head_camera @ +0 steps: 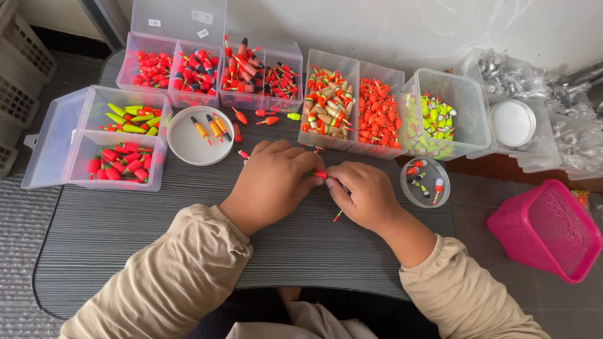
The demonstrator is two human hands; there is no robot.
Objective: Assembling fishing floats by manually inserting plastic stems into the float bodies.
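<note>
Your left hand (273,182) and right hand (361,194) meet mid-table (125,220), fingertips of both pinched onto one small red float (320,174). A thin stick (338,216) pokes out below your right hand. White dish (185,141) with three floats sits just beyond your left.

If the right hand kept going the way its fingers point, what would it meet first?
The right hand points left, so it would meet the left hand at once; their fingertips already pinch the same small red float.
</note>
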